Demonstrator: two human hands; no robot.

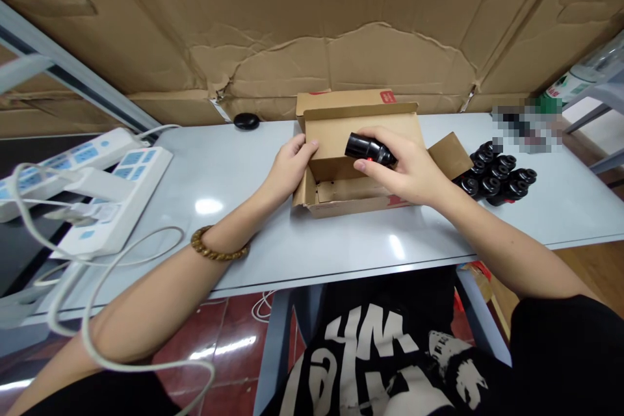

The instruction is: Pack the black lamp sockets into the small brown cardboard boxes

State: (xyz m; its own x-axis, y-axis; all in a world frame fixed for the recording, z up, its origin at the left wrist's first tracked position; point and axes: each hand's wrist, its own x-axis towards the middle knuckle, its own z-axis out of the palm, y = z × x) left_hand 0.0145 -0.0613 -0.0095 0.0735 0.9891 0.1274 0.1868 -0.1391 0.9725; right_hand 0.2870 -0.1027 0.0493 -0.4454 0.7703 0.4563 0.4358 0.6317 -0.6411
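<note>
A small cardboard box (361,208) lies in front of me with its lid raised at the back and a side flap folded out to the right. My left hand (294,166) grips the box's left side, thumb over the edge. Above the box opening, my right hand (409,166) holds a small black flashlight (368,148) with a red button, its wide end pointing left. Some small dark spots show on the box floor; the right part of the inside is hidden by my hand.
Several similar black flashlights (500,172) stand grouped right of the box. White power strips (112,208) with looping cables take up the left. A black oval object (246,121) lies at the back of the table (195,169), and a bottle (570,84) is far right. Cardboard (341,19) walls the back.
</note>
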